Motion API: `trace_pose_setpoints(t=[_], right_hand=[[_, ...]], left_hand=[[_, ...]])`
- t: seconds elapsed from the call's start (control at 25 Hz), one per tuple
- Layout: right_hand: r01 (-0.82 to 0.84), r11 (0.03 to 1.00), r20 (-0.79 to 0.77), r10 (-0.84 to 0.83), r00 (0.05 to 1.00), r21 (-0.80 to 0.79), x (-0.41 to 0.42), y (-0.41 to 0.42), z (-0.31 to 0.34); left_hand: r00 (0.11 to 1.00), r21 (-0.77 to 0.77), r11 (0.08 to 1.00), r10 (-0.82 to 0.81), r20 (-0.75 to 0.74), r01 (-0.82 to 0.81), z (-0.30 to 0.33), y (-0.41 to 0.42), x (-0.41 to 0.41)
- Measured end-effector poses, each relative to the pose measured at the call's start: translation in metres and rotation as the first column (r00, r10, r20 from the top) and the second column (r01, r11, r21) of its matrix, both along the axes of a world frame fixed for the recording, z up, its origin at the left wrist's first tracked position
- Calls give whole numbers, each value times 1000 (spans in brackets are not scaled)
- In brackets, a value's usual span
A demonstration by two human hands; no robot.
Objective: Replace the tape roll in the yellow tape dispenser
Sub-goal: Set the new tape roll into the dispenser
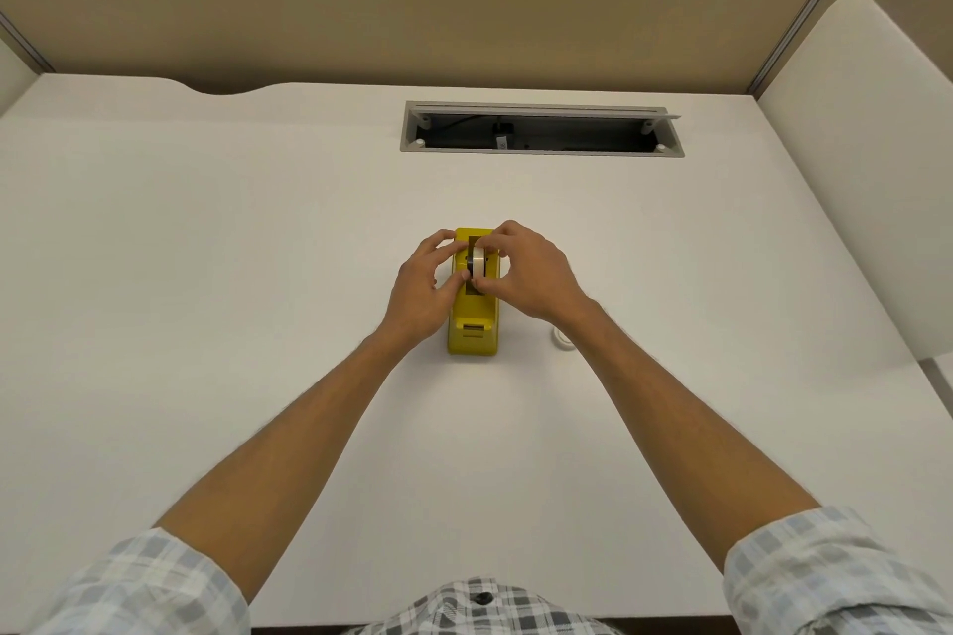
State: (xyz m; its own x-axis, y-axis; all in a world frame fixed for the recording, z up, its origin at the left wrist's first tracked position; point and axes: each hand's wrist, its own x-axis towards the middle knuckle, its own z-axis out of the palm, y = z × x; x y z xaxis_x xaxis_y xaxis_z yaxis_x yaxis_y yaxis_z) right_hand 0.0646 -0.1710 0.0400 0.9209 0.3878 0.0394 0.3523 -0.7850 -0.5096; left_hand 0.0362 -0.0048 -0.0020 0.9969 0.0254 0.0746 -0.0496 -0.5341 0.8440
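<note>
Tape roll (pixel 477 263) sits upright in the yellow tape dispenser (pixel 473 325) between my hands: my right hand (pixel 531 273) pinches it, my left hand (pixel 420 286) curls against the dispenser's side. Seating or removing, I cannot tell; a small white object (pixel 562 340), possibly another roll, lies beside my right wrist.

You have one view only, from a wide-angle camera on your head. It looks forward and steeply down over the white desk (pixel 206 232), your forearms reaching away from the lens toward mid-frame, the partition wall (pixel 412 0) beyond.
</note>
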Motion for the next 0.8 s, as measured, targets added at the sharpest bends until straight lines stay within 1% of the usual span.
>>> trace_pose_setpoints(t=[0.4, 0.6, 0.8], right_hand=[[4, 1000, 21, -4, 1000, -5, -3, 0, -1], [11, 1000, 1, -11, 1000, 26, -6, -2, -3], [12, 1000, 7, -12, 1000, 16, -6, -3, -8]], left_hand=[[1000, 34, 999, -16, -16, 17, -2, 0, -1], [998, -15, 999, -51, -40, 50, -1, 0, -7], [993, -73, 997, -10, -118, 1, -5, -5, -17]])
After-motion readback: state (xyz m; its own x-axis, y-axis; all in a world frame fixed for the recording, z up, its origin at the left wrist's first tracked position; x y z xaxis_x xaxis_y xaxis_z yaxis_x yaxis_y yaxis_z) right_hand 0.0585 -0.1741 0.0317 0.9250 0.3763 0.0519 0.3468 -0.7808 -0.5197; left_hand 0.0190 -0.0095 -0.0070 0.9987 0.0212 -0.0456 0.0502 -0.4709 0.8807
